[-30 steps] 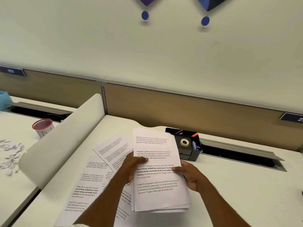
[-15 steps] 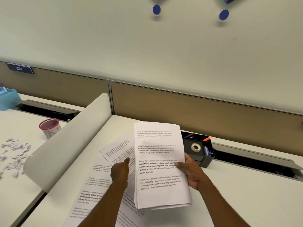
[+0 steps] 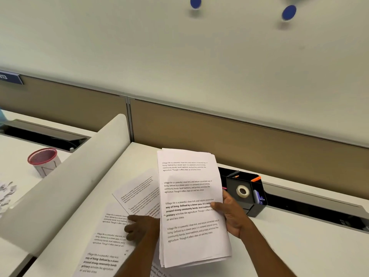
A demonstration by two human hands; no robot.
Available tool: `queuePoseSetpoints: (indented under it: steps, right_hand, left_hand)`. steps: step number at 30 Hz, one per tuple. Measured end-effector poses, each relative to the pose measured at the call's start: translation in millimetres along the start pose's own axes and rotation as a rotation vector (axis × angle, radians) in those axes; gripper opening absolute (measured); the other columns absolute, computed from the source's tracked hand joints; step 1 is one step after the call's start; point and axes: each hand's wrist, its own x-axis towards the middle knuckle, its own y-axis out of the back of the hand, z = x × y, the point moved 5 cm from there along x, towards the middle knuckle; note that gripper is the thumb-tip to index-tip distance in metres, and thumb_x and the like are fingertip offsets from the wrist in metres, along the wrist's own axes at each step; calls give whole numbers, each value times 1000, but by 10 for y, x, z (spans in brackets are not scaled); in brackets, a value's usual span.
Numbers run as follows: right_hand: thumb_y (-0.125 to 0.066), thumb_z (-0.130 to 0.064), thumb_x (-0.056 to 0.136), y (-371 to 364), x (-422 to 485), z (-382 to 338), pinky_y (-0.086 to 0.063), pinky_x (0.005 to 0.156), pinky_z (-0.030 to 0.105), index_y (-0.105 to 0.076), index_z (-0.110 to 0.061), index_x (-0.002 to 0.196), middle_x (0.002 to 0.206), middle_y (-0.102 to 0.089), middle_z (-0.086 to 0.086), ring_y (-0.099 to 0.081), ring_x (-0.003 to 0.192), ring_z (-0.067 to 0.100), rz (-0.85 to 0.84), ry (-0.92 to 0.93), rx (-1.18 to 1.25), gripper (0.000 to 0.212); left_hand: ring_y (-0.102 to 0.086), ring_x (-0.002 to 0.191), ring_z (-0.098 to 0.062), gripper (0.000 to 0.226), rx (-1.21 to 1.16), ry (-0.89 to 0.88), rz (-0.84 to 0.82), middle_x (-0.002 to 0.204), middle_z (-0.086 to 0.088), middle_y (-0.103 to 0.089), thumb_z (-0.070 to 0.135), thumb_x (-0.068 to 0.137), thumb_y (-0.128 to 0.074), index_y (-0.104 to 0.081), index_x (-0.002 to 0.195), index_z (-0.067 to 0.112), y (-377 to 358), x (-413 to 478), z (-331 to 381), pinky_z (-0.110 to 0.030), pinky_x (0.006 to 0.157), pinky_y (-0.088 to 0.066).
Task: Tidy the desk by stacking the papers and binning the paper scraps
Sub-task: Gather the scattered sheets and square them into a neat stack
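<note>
The right hand (image 3: 232,214) holds the stack of papers (image 3: 189,196) in a pinching grip just left of the black organizer (image 3: 245,196). The left hand (image 3: 141,226) has released the stack and now rests loose-fingered on loose sheets (image 3: 111,236) farther left on the surface (image 3: 299,246), likely next to be gathered.

Printed paper stack (image 3: 189,208) held upright, loose sheets (image 3: 111,234) on desk

The right hand (image 3: 233,214) grips a stack of papers (image 3: 189,196) by its right edge, thumb on the printed top page. Just left of the stack, the left hand (image 3: 143,226) rests bent fingertips on loose sheets (image 3: 111,236). Right of the stack sits a black organizer (image 3: 257,208). Far left of the stack are a red-rimmed cup (image 3: 43,160) and paper scraps (image 3: 7,192).
</note>
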Motion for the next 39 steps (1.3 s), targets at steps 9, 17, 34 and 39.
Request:
queuePoseSetpoints:
  steps: [9,17,34,39]
  right_hand:
    - [-69,5,73,57,37,29,-53,84,54,-51,-8,132,126,-61,26,-61,109,46,1,-11,11,63]
    - [-75,1,66,54,-18,78,-55,81,52,-53,-10,129,124,-63,25,-64,105,44,12,-28,19,68]
    - [-69,4,69,-102,-191,43,-54,84,55,-55,-9,127,121,-65,23,-64,105,45,30,-34,11,61]
    - [-69,6,70,-22,-297,66,-48,91,64,-54,-9,128,121,-65,23,-62,109,47,98,-71,-5,61]
  left_hand:
    - [-42,115,-42,96,25,-21,-19,133,-27,-28,20,84,-64,4,152,16,-110,182,-13,-50,99,-41]
    - [-49,106,-40,82,-240,-95,-71,138,-25,-26,7,83,-65,-14,147,9,-25,311,-109,-44,82,-55]
    - [-51,78,-36,23,-1002,14,-585,71,-18,-48,-22,63,-37,-44,59,-1,249,141,-49,-40,64,-52]
    - [-62,88,-41,31,-934,-109,-682,106,-37,-64,-19,77,-46,-57,105,-21,321,-27,-113,-41,70,-59]
